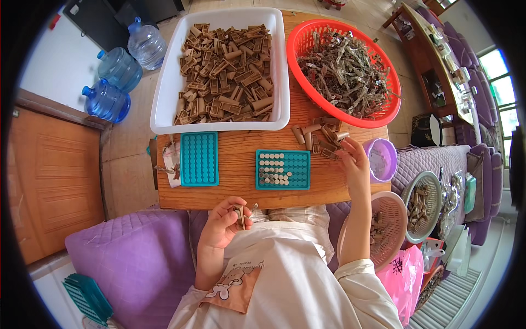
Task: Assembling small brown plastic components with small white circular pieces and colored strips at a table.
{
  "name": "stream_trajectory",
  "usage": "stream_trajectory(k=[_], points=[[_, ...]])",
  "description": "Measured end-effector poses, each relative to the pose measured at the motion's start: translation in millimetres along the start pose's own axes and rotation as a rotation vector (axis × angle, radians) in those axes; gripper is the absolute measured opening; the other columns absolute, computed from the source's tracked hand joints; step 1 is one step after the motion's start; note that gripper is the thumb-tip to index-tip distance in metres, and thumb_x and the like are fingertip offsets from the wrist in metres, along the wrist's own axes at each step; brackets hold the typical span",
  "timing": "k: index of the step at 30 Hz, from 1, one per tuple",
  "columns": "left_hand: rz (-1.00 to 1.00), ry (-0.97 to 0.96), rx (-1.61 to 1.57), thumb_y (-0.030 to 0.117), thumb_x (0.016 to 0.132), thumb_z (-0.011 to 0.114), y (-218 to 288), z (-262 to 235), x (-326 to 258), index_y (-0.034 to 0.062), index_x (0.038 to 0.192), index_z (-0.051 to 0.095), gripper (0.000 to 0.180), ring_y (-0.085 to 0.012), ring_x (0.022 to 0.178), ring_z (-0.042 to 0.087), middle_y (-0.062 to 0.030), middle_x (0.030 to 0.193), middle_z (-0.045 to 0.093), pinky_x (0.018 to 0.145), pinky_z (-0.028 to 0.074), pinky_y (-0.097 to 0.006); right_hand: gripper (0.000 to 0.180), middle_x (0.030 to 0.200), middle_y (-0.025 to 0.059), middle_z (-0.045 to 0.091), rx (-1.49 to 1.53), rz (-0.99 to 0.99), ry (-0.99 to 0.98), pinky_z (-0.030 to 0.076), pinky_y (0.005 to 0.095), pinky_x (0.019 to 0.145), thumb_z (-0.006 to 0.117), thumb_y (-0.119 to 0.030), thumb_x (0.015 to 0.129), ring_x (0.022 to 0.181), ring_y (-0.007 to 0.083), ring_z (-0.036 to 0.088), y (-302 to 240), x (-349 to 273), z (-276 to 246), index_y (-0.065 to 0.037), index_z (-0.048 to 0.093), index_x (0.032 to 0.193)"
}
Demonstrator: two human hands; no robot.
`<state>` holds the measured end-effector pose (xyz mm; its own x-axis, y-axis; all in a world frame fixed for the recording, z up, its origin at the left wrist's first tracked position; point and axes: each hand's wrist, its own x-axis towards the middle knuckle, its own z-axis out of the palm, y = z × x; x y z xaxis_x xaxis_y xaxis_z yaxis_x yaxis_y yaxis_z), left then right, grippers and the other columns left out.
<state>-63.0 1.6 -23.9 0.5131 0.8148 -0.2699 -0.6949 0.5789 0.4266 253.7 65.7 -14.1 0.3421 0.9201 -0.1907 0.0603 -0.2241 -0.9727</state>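
Observation:
My left hand (pixel 221 223) is closed around a small brown plastic part (pixel 239 217), held above my lap at the table's front edge. A thin shiny bit sticks out beside its fingers. At the table's right side my right hand (pixel 356 159) pinches a brown plastic part (pixel 341 135) at the edge of a small pile of like pieces (pixel 316 137). Between the hands lies a teal tray (pixel 300 169) with rows of round pockets; white and silvery discs (pixel 272 163) fill its left portion. Left of it, another teal tray (pixel 199 159) has no discs visible.
A white bin (pixel 157 104) of brown parts stands at the back left, beside a red basket (pixel 292 41) of crumpled strips. A purple tub (pixel 390 159) sits at the right edge. Pink (pixel 399 219) and grey baskets (pixel 435 189) are beside me. Water bottles (pixel 107 101) stand far left.

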Motion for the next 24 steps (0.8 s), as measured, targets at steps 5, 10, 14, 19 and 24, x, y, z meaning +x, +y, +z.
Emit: stream_trajectory(k=[5, 10, 14, 19, 24], points=[[0.001, 0.036, 0.013, 0.011, 0.081, 0.053, -3.5, 9.0, 6.5, 0.0024, 0.106, 0.046, 0.027, -0.0209, 0.077, 0.060, -0.0114, 0.090, 0.057, 0.067, 0.051, -0.030, 0.028, 0.098, 0.0145, 0.055, -0.713, -0.249, 0.075, 0.046, 0.0319, 0.064, 0.046, 0.001, 0.076, 0.080, 0.0218, 0.056, -12.2, 13.9, 13.2, -0.004, 0.053, 0.103], [-0.036, 0.020, -0.013, 0.011, 0.079, 0.056, -11.2, 15.3, 10.1, 0.0033, 0.103, 0.048, 0.027, -0.0237, 0.073, 0.059, -0.0120, 0.088, 0.058, 0.065, 0.050, -0.032, 0.034, 0.095, 0.0191, 0.055, -1.076, -0.728, 0.178, 0.042, 0.0442, 0.071, 0.041, 0.001, 0.077, 0.080, 0.0375, 0.053, 3.4, 46.1, 32.8, -0.004, 0.047, 0.110], [-0.046, -0.019, -0.016, 0.011, 0.081, 0.054, -18.9, 16.6, 10.5, 0.0031, 0.105, 0.046, 0.027, -0.0206, 0.077, 0.060, -0.0112, 0.092, 0.057, 0.067, 0.051, -0.030, 0.037, 0.087, 0.0202, 0.057, -1.153, -0.397, 0.037, 0.042, 0.0448, 0.070, 0.042, -0.006, 0.080, 0.080, 0.0383, 0.053, 2.6, 51.2, 35.6, -0.004, 0.041, 0.116], [-0.070, -0.016, -0.024, 0.012, 0.081, 0.053, -25.0, 17.2, 10.8, 0.0034, 0.106, 0.046, 0.027, -0.0204, 0.077, 0.060, -0.0111, 0.091, 0.057, 0.067, 0.051, -0.030, 0.031, 0.081, 0.0185, 0.058, -1.077, -0.391, 0.057, 0.043, 0.0443, 0.067, 0.045, -0.010, 0.079, 0.078, 0.0367, 0.054, 19.0, 46.8, 30.6, -0.004, 0.046, 0.110], [-0.081, -0.008, -0.009, 0.012, 0.081, 0.053, -26.1, 19.9, 11.9, 0.0036, 0.106, 0.046, 0.027, -0.0198, 0.077, 0.060, -0.0108, 0.092, 0.057, 0.067, 0.051, -0.029, 0.022, 0.081, 0.0174, 0.057, -1.046, -0.393, 0.071, 0.043, 0.0434, 0.065, 0.047, -0.010, 0.079, 0.078, 0.0365, 0.054, 23.5, 49.1, 25.2, -0.004, 0.052, 0.100]])
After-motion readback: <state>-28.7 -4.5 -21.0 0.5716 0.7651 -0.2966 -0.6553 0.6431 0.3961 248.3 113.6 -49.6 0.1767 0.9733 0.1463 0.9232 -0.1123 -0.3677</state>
